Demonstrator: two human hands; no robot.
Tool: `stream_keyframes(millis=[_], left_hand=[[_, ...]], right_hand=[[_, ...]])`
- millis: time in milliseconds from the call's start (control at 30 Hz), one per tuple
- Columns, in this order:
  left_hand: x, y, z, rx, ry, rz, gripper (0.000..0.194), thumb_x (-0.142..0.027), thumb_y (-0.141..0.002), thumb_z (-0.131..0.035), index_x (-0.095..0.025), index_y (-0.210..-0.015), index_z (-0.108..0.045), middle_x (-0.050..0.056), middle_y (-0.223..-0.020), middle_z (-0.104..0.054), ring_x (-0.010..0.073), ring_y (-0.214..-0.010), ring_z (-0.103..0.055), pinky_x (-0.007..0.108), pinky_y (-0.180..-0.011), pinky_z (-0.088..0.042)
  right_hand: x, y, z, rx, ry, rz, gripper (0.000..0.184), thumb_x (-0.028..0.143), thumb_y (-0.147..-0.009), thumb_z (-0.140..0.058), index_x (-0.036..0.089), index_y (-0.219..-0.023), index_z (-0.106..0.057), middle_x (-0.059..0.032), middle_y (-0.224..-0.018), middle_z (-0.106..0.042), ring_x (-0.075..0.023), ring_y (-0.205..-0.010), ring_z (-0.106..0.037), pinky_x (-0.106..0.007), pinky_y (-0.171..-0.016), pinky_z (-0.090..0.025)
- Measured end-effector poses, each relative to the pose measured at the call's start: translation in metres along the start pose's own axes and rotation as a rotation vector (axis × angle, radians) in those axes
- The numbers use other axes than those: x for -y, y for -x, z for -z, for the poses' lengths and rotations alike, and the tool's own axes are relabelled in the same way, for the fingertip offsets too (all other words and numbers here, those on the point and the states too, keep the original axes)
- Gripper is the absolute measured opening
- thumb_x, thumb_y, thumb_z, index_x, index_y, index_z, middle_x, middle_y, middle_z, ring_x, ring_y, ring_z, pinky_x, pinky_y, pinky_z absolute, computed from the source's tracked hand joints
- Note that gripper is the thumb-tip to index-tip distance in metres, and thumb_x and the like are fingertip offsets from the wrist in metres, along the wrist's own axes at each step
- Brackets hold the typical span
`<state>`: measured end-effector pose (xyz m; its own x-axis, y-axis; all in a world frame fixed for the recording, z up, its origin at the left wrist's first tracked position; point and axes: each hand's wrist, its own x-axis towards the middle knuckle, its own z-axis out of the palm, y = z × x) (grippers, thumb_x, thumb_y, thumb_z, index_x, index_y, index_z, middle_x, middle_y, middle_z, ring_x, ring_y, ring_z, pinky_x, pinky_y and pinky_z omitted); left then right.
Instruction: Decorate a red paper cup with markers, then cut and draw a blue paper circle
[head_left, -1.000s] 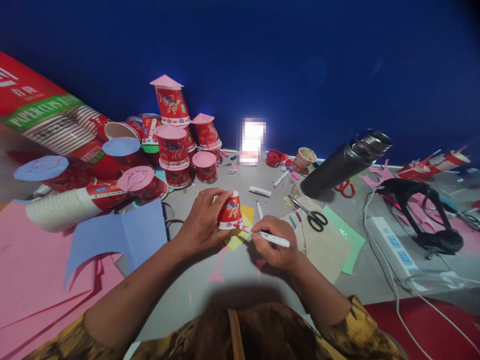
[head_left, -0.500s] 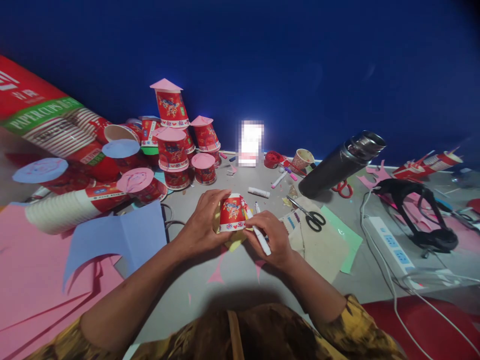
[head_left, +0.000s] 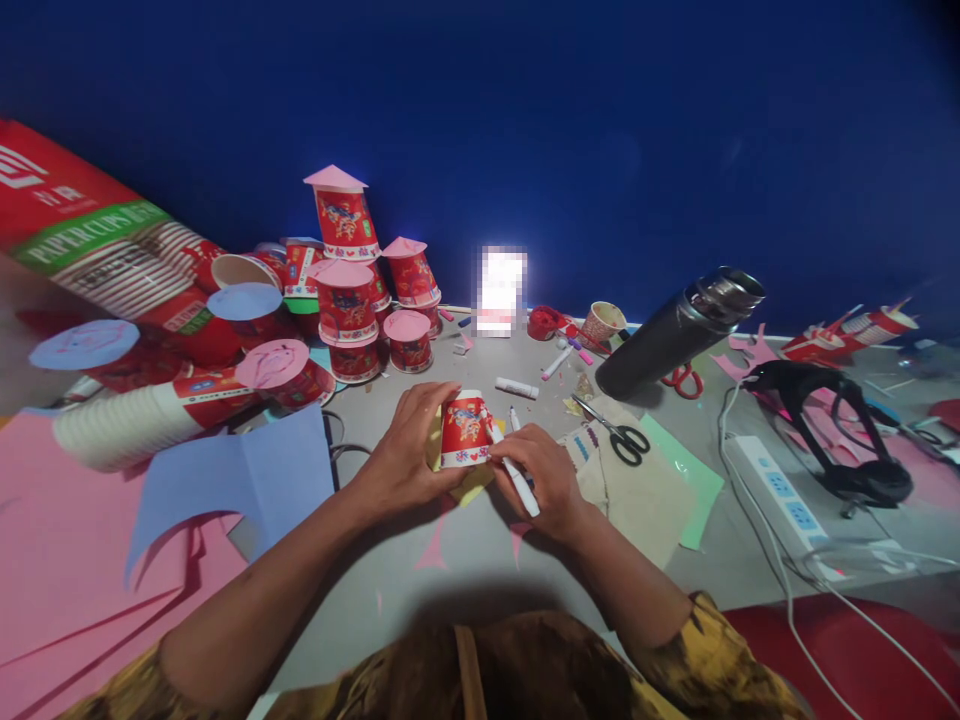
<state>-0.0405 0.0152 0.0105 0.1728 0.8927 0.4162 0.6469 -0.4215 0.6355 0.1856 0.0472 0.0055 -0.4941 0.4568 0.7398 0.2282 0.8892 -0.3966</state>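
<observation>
Marker [head_left: 519, 483] swung since a second ago: then slanting up from below to the cup's lower rim, barrel out to the right; now steeper, along the cup's right side. Cup [head_left: 465, 430] itself shifted slightly. Little change over the last half second.

Left hand [head_left: 409, 440]: curved around the cup's left side, thumb low, fingers over the top; some fingers hidden behind it. Right hand [head_left: 544, 470]: pinched narrow on the marker. Writing tip lost against the red print; cannot tell whether it touches.

Cup is red, one in hand, narrow end up, in front of the person over a yellow sheet [head_left: 474, 488], mostly covered. Whether its rim rests on the table [head_left: 337, 590] is unclear. One dark-tipped white pen [head_left: 514, 417] partly hidden by the right hand; one white marker lying flat [head_left: 517, 387] beyond.

Counts: five pink-topped cups [head_left: 409, 352], at least two blue-topped, others overlapping behind. Two scissors: black-handled pair [head_left: 628, 444] in full view, red-handled pair [head_left: 684, 381] partly behind one thermos [head_left: 660, 345]. One power strip [head_left: 765, 465]. Paper-cup package [head_left: 82, 230] and pink sheets [head_left: 60, 530] cut off at left. One bright rectangle [head_left: 501, 290] at the back, pixelated, contents unreadable.
</observation>
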Motion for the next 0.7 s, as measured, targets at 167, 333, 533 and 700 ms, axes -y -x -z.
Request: stream_keyframes(millis=[167, 333, 533, 700], left_hand=[[0.0, 0.001, 0.004, 0.062, 0.21, 0.138, 0.089, -0.033, -0.078, -0.083, -0.026, -0.156, -0.039, 0.017, -0.158, -0.043, 0.037, -0.143, -0.052, 0.059, -0.117, -0.049], [0.006, -0.001, 0.003, 0.191, 0.644, 0.339, 0.089, -0.041, -0.077, -0.086, -0.03, -0.154, -0.042, 0.018, -0.164, -0.044, 0.0372, -0.132, -0.065, 0.057, -0.103, -0.061], [0.014, -0.005, -0.006, 0.077, 0.8, 0.329, 0.086, -0.038, -0.067, -0.092, -0.025, -0.142, -0.05, 0.02, -0.16, -0.051, 0.0411, -0.143, -0.057, 0.06, -0.115, -0.052], [0.011, -0.003, -0.001, 0.042, 0.57, 0.262, 0.083, -0.024, -0.072, -0.082, -0.026, -0.145, -0.043, 0.016, -0.155, -0.051, 0.035, -0.138, -0.061, 0.056, -0.115, -0.053]], right_hand=[[0.003, -0.002, 0.002, -0.094, -0.004, -0.032, 0.028, 0.008, -0.093, -0.064, 0.025, -0.114, -0.062, -0.004, -0.087, -0.074, -0.0213, -0.076, -0.069, -0.035, -0.068, -0.056], [0.006, -0.003, 0.007, -0.177, -0.043, -0.175, 0.023, 0.009, -0.092, -0.065, 0.025, -0.107, -0.061, -0.0025, -0.084, -0.069, -0.0193, -0.074, -0.067, -0.032, -0.065, -0.055], [0.009, -0.005, 0.009, -0.18, -0.057, -0.176, 0.022, 0.008, -0.093, -0.066, 0.024, -0.107, -0.062, -0.0032, -0.084, -0.071, -0.0189, -0.074, -0.067, -0.032, -0.067, -0.055], [0.011, -0.008, 0.016, -0.207, -0.079, -0.076, 0.025, 0.007, -0.096, -0.061, 0.022, -0.115, -0.068, -0.0069, -0.086, -0.075, -0.0216, -0.076, -0.069, -0.037, -0.069, -0.056]])
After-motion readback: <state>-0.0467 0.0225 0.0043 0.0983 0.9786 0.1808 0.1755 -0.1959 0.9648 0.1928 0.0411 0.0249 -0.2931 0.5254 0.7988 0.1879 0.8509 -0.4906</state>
